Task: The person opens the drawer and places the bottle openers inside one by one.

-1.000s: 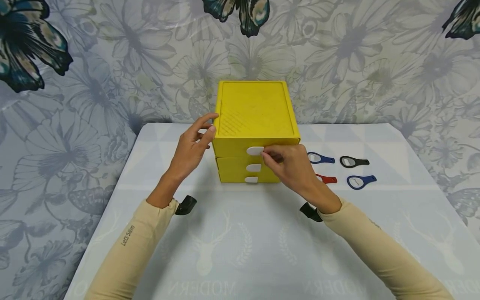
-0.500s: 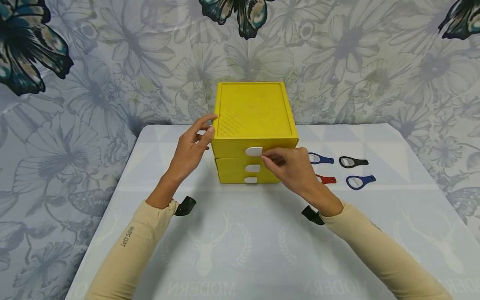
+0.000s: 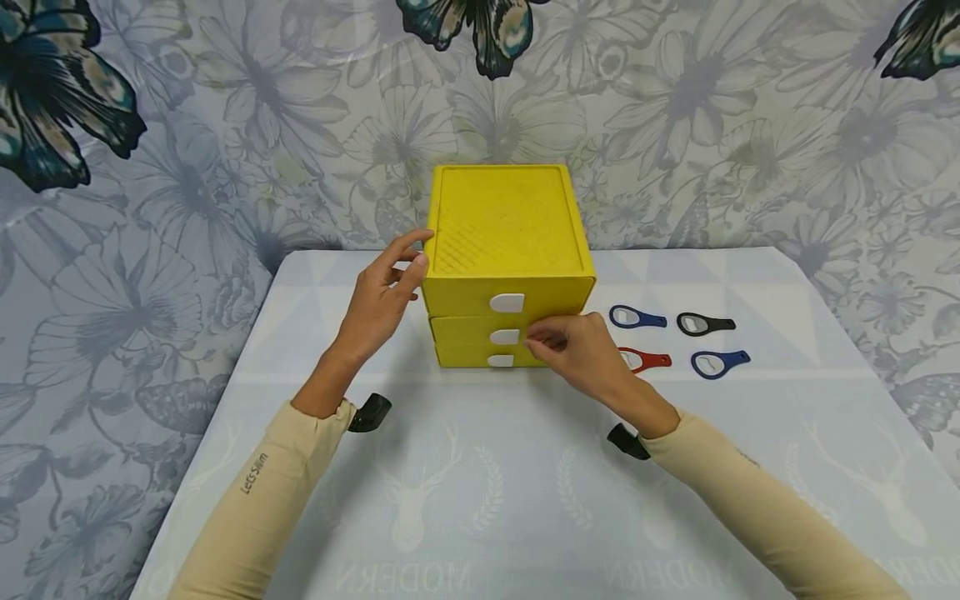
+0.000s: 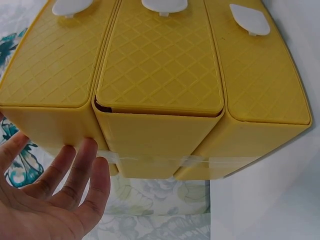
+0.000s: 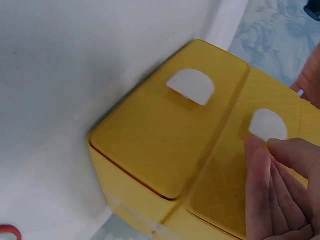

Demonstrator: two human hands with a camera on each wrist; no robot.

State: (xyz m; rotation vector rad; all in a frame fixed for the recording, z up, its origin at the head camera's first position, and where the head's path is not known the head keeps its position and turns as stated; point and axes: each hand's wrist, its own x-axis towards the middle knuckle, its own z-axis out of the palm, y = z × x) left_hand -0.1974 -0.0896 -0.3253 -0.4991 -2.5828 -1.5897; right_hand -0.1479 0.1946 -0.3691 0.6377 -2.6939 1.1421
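A yellow three-drawer box [image 3: 510, 221] stands on the table, each drawer front bearing a white pull tab. My right hand [image 3: 573, 350], fingers bent, is beside the right end of the middle pull tab [image 3: 505, 337]. In the right wrist view, thumb and fingertips meet the lower edge of that tab [image 5: 269, 124]; whether they pinch it is unclear. The top tab [image 3: 507, 302] is uncovered. My left hand [image 3: 378, 300] has its fingers spread loosely against the box's left side, near the top. The left wrist view shows a narrow dark gap beside the middle drawer front [image 4: 160, 60].
To the right of the box lie a blue magnifier-shaped tool [image 3: 637, 317], a black one [image 3: 705, 324], a red one [image 3: 648, 360] and another blue one [image 3: 720, 363]. Patterned fabric with butterflies [image 3: 495, 37] hangs behind the white table [image 3: 480, 467].
My right hand has left the top pull tab and moved down to the middle one, uncovering more of the red and left blue tools. My left hand stays against the box.
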